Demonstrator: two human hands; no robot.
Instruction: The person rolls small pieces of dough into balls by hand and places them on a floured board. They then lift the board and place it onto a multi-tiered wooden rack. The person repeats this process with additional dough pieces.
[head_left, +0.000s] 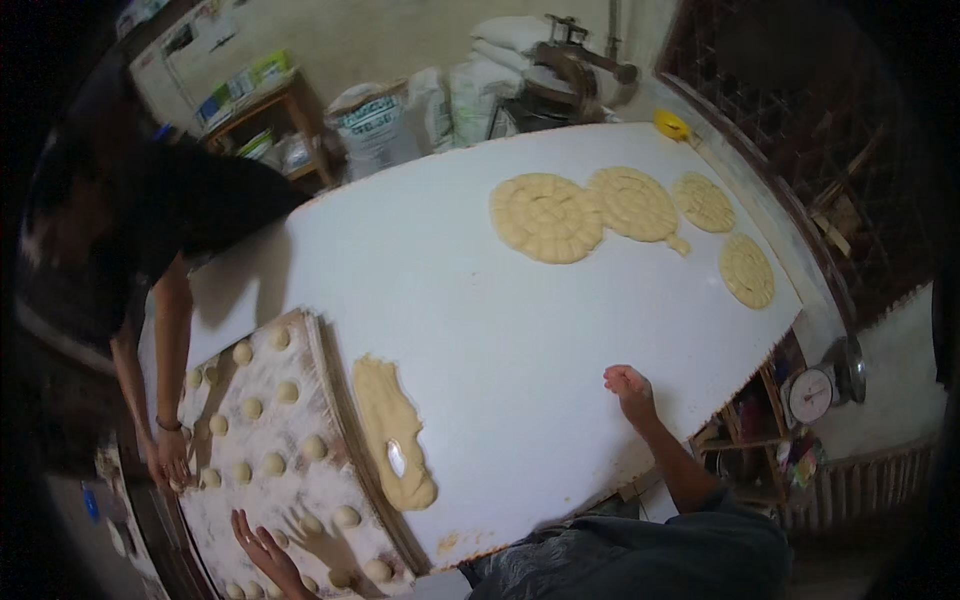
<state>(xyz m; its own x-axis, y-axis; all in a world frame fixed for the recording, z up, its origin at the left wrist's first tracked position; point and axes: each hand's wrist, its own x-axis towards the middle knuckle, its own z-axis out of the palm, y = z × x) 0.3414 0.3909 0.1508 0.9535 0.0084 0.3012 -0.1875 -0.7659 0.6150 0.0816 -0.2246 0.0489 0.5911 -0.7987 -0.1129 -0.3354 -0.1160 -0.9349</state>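
Note:
My left hand (266, 553) is held with fingers apart above a flour-dusted board (262, 360) at the lower left, and it holds nothing. Small round dough balls (274, 463) lie spaced over that board, some close to my hand. Over the white tabletop (480, 322), right of centre, is my right hand (631, 388). Its fingers are bunched and loosely curled; whether something small is inside them is hidden. Between my hands, beside the board's right edge, rests a long slab of dough (394, 435) with a hole through it.
Across the board a co-worker's hands (171, 457) touch its left edge near a dough ball. Several flat dough rounds (547, 217) lie at the table's far right. A yellow scoop-like item (670, 125) sits at the far corner; a dial scale (811, 395) stands right, sacks (379, 131) behind.

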